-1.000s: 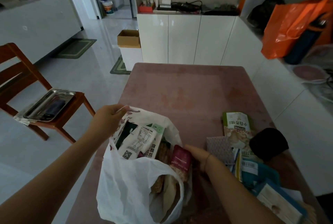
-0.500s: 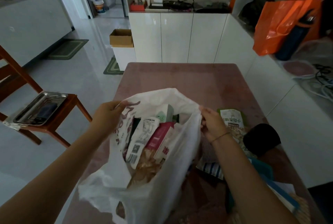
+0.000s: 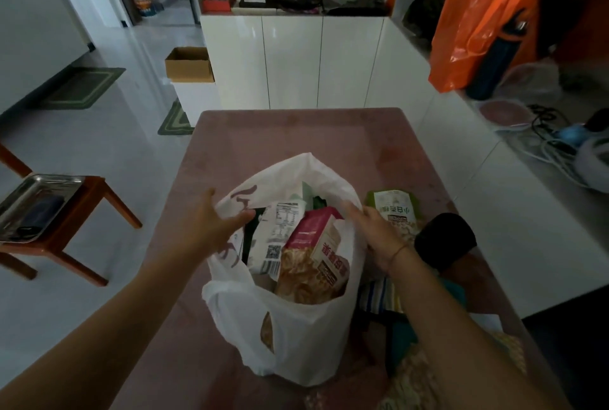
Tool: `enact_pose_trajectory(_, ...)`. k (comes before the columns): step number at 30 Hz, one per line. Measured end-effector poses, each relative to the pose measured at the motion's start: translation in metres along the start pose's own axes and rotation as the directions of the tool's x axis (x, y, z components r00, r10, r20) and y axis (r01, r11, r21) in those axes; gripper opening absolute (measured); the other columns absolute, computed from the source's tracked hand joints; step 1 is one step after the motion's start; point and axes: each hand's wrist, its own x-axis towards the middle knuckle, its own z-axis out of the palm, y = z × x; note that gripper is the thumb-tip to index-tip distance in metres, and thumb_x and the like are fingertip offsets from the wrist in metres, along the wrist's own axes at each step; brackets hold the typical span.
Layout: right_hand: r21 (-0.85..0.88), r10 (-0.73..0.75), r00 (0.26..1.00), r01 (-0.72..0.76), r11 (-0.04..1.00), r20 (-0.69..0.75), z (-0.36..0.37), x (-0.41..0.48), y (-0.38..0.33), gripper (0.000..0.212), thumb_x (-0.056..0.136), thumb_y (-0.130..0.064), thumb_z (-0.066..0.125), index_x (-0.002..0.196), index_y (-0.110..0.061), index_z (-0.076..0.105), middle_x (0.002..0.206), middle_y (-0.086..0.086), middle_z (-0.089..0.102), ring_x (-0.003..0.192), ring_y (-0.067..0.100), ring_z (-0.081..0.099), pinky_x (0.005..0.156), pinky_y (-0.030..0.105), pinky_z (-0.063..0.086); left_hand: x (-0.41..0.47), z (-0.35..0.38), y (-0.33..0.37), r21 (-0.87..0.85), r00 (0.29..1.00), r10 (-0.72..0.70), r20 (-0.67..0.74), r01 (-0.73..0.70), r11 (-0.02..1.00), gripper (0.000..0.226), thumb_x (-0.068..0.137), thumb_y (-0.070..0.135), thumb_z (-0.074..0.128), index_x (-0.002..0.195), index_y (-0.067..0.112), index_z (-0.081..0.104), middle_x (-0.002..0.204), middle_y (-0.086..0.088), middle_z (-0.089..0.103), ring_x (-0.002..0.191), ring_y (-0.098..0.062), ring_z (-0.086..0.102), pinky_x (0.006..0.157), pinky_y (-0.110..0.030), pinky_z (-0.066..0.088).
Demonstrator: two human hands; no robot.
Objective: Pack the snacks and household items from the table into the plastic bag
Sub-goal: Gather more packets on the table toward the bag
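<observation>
The white plastic bag (image 3: 296, 337) stands upright on the pink table (image 3: 296, 133), its mouth wide. Inside it are a pink snack pack (image 3: 313, 235) and a white packet with a QR code (image 3: 276, 228). My left hand (image 3: 214, 225) holds the bag's left rim, thumb inside. My right hand (image 3: 375, 231) grips the right rim. On the table right of the bag lie a green snack packet (image 3: 392, 205), a black round item (image 3: 445, 241), a striped item (image 3: 379, 294) and a teal pack (image 3: 405, 337), partly hidden by my right arm.
A wooden chair (image 3: 99, 198) with a metal tray (image 3: 36, 202) stands left of the table. White cabinets (image 3: 296, 60) and a cardboard box (image 3: 189, 63) are beyond it. On the right counter are an orange bag (image 3: 468, 40), a dark bottle and cables.
My right hand let go of the pink pack inside the bag and took the bag's right rim. Both hands pulled the mouth up and apart, so the bag now stands upright.
</observation>
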Motion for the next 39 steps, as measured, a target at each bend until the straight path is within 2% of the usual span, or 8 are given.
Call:
enact_pose_trajectory(4, -0.321, -0.149, 0.989, 0.143, 0.936, 0.008, -0.008, -0.022, 0.015, 0.073, 0.075, -0.025, 0.076, 0.137, -0.016, 0.038, 0.125, 0.001, 0.051, 0.111, 0.018, 0.053, 0.093, 0.035, 0.049, -0.001, -0.004, -0.009, 0.092, 0.999, 0.013, 0.041, -0.017, 0.996, 0.07, 0.074, 0.021, 0.075, 0.133, 0.009, 0.04, 0.116, -0.016, 0.058, 0.085, -0.025, 0.059, 0.074, -0.039, 0.052)
enact_pose_trajectory(7, -0.189, -0.296, 0.943, 0.266, 0.945, -0.151, -0.017, -0.027, 0.022, 0.056, 0.081, 0.002, 0.06, 0.133, -0.013, 0.046, 0.123, 0.012, 0.057, 0.105, 0.022, 0.056, 0.086, 0.035, 0.051, -0.002, -0.011, -0.016, 0.074, 0.998, 0.045, -0.039, -0.042, 0.996, 0.038, 0.082, 0.003, 0.059, 0.119, 0.007, 0.054, 0.095, -0.013, 0.063, 0.062, -0.016, 0.054, 0.054, -0.027, 0.042)
enact_pose_trajectory(11, 0.257, -0.174, 0.956, 0.234, 0.938, -0.234, -0.042, -0.036, 0.043, 0.012, 0.094, -0.013, 0.052, 0.105, -0.014, 0.056, 0.09, 0.004, 0.062, 0.077, 0.018, 0.061, 0.069, 0.031, 0.053, 0.007, -0.02, -0.022, 0.009, 0.987, 0.059, -0.148, -0.058, 0.998, 0.021, 0.084, 0.008, 0.058, 0.104, 0.004, 0.062, 0.086, -0.017, 0.067, 0.062, -0.024, 0.056, 0.066, -0.036, 0.047)
enact_pose_trajectory(14, -0.032, -0.086, 0.978, 0.082, 0.996, -0.188, -0.05, -0.043, 0.088, 0.018, 0.096, -0.026, 0.05, 0.079, -0.02, 0.054, 0.079, 0.002, 0.058, 0.082, 0.025, 0.058, 0.074, 0.034, 0.049, 0.008, -0.018, -0.019, -0.004, 0.983, 0.074, -0.17, -0.076, 0.997, 0.02, 0.089, 0.012, 0.054, 0.103, 0.002, 0.063, 0.08, -0.014, 0.064, 0.06, -0.023, 0.055, 0.068, -0.034, 0.045)
enact_pose_trajectory(18, -0.682, 0.012, 0.918, 0.286, 0.673, 0.396, -0.029, -0.072, 0.132, 0.037, 0.082, -0.031, 0.068, 0.115, -0.02, 0.056, 0.117, 0.003, 0.054, 0.112, 0.018, 0.051, 0.097, 0.03, 0.045, 0.017, -0.021, -0.012, -0.01, 0.973, 0.095, -0.212, -0.1, 0.995, 0.023, 0.09, 0.012, 0.051, 0.106, 0.002, 0.063, 0.09, -0.021, 0.066, 0.07, -0.029, 0.059, 0.07, -0.037, 0.047)
enact_pose_trajectory(25, -0.715, 0.238, 0.68, 0.692, 0.106, 0.693, 0.019, -0.091, 0.159, 0.094, 0.072, -0.031, 0.077, 0.148, -0.018, 0.023, 0.151, 0.01, 0.024, 0.135, 0.037, 0.026, 0.115, 0.053, 0.013, 0.01, -0.017, -0.006, -0.039, 0.991, 0.047, -0.124, -0.052, 0.998, 0.033, 0.088, 0.026, 0.059, 0.114, 0.006, 0.054, 0.104, -0.015, 0.064, 0.077, -0.027, 0.06, 0.068, -0.036, 0.048)
enact_pose_trajectory(36, -0.735, 0.076, 0.733, 0.678, -0.005, 0.676, 0.017, -0.105, 0.178, 0.078, 0.071, -0.026, 0.076, 0.137, -0.014, 0.036, 0.135, 0.013, 0.039, 0.121, 0.034, 0.04, 0.106, 0.048, 0.025, -0.02, -0.01, 0.014, -0.039, 0.994, 0.107, 0.007, -0.106, 0.994, 0.049, 0.081, 0.018, 0.069, 0.124, 0.008, 0.047, 0.109, -0.007, 0.059, 0.097, -0.025, 0.057, 0.082, -0.036, 0.043)
enact_pose_trajectory(39, -0.738, 0.066, 0.737, 0.675, -0.012, 0.673, 0.019, -0.105, 0.174, 0.078, 0.072, -0.03, 0.075, 0.138, -0.014, 0.036, 0.136, 0.012, 0.041, 0.125, 0.032, 0.038, 0.107, 0.046, 0.023, -0.025, -0.006, 0.02, -0.072, 0.979, 0.201, 0.019, -0.199, 0.977, 0.022, 0.08, 0.005, 0.068, 0.098, 0.009, 0.057, 0.079, 0.011, 0.065, 0.072, -0.005, 0.061, 0.074, -0.017, 0.051)
